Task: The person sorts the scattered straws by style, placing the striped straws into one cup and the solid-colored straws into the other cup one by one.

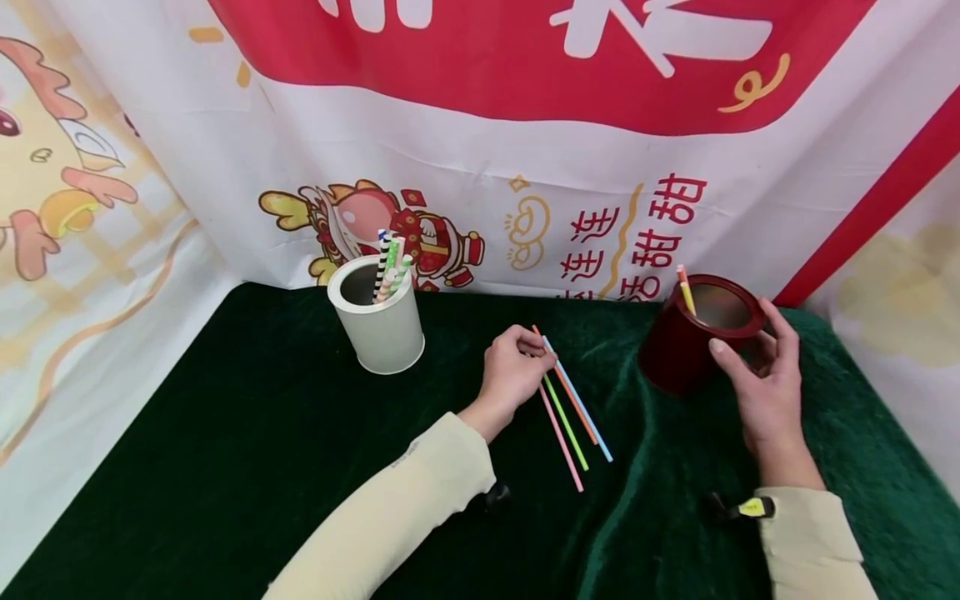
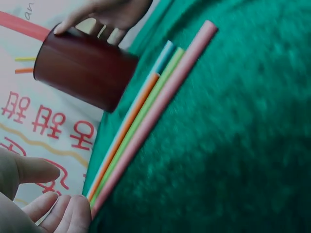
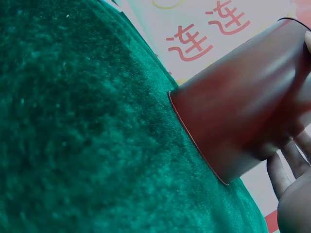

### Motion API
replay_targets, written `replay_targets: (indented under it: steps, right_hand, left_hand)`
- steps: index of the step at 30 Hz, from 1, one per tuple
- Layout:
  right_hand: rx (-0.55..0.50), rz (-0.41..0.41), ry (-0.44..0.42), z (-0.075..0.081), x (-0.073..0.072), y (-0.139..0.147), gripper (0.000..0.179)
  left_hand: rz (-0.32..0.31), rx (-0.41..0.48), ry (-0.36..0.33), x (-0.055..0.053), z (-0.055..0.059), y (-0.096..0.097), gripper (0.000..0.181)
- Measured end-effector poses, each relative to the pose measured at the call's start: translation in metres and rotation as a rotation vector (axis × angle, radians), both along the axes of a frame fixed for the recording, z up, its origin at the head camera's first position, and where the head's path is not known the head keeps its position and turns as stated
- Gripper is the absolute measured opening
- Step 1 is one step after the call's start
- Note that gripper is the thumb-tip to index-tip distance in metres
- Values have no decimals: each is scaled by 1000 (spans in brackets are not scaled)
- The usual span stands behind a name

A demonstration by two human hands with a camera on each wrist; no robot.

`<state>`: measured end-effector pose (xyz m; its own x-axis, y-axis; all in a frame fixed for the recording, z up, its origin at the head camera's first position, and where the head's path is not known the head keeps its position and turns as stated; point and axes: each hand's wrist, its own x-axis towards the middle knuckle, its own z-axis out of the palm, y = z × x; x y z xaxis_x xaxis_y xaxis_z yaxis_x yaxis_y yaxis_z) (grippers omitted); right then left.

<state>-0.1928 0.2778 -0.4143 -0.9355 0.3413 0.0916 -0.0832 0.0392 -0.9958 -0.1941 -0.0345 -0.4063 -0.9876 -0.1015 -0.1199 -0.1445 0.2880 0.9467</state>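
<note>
Pink (image 1: pixel 561 438), green (image 1: pixel 566 422), orange (image 1: pixel 574 401) and blue paper straws (image 1: pixel 578 399) lie close together on the dark green cloth. My left hand (image 1: pixel 513 371) is at their far ends; in the left wrist view the thumb stands apart from the fingers, and the fingertips (image 2: pixel 80 208) meet the straw ends. With thumb and fingers on either side near its rim, my right hand (image 1: pixel 776 400) holds a dark red cylindrical cup (image 1: pixel 671 354). An orange and a yellow straw (image 1: pixel 686 293) poke out of that cup. Its base sits on the cloth.
A white cylindrical cup (image 1: pixel 382 333) stands at the back left with several striped straws (image 1: pixel 390 268) in it. Behind the table hangs a printed white and red backdrop (image 1: pixel 495 150). Green velvet cloth (image 1: pixel 262 450) covers the table and has folds right of the straws.
</note>
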Motion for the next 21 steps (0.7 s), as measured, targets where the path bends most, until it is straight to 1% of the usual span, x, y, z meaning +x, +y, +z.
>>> replay_targets:
  steps: [4, 7, 13, 21]
  right_hand:
    - [-7, 0, 5, 0, 1, -1, 79]
    - [-5, -2, 10, -1, 0, -1, 79]
    - [-5, -2, 6, -1, -1, -1, 79]
    - [-7, 4, 23, -2, 0, 0, 79]
  left_hand:
    - [17, -14, -34, 0, -6, -3, 23]
    - [34, -16, -43, 1, -8, -4, 25]
    - [58, -39, -15, 1, -12, -5, 32]
    - [30, -112, 22, -1, -19, -7, 37]
